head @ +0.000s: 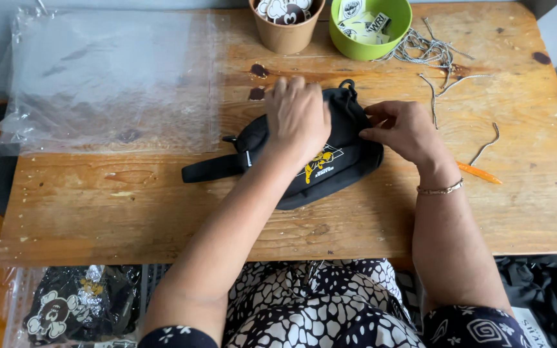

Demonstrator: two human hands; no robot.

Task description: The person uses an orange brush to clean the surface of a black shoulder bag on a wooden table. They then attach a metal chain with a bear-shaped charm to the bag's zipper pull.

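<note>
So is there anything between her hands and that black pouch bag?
Nothing visible. The left hand rests flat on top of the black waist bag, and the right hand pinches its right end. The cups, cords and plastic sleeves lie off to the sides on the wooden table.

Clear plastic bags lie stacked at the table's far left. A bagged black pouch sits below the near edge. Round stickers fill a brown cup; white labels (black print) fill a green bowl.
</note>
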